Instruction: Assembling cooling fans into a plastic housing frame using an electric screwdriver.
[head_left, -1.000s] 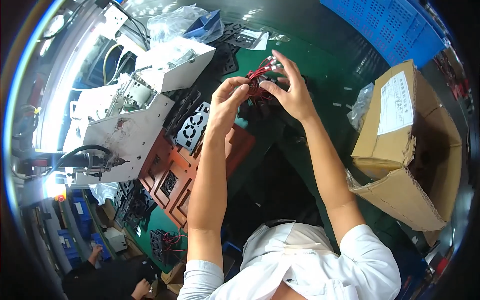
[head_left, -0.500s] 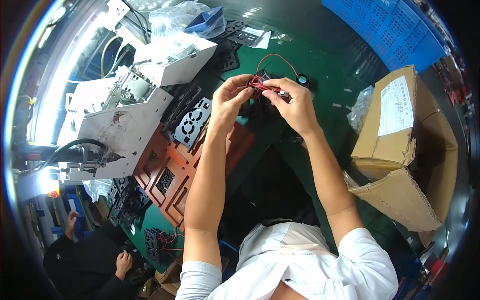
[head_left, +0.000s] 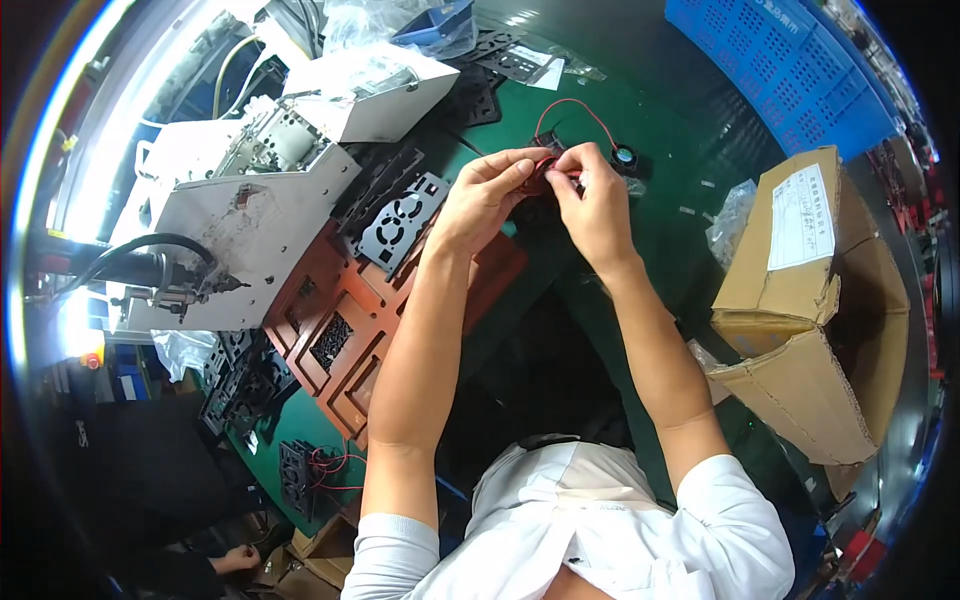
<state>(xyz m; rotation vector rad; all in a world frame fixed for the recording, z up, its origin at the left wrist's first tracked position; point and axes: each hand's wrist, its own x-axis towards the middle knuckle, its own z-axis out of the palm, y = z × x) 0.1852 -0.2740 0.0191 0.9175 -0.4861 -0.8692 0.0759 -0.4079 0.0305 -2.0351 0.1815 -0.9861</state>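
Note:
My left hand [head_left: 493,190] and my right hand [head_left: 594,205] are close together over the far side of the green bench. Both pinch a bunch of thin red wires [head_left: 541,172], which is partly hidden by my fingers. One long red wire [head_left: 580,101] arcs from behind the bunch to a small black fan [head_left: 625,156], lying just right of my right hand. A dark object behind my fingertips is mostly covered. Left of my left forearm lies a silver plate with fan-shaped cutouts [head_left: 402,222], by an orange-red fixture [head_left: 378,318].
A white machine [head_left: 245,240] with a dark nozzle stands at left. An open cardboard box [head_left: 770,290] and a blue crate [head_left: 780,70] are on the right. Black fans with red wires [head_left: 297,478] lie lower left. A co-worker's hand [head_left: 236,559] shows near the bottom left.
My hands have drawn closer together, and the wires are bunched tighter between my fingers. The whole view has shifted slightly. The co-worker at lower left has moved lower.

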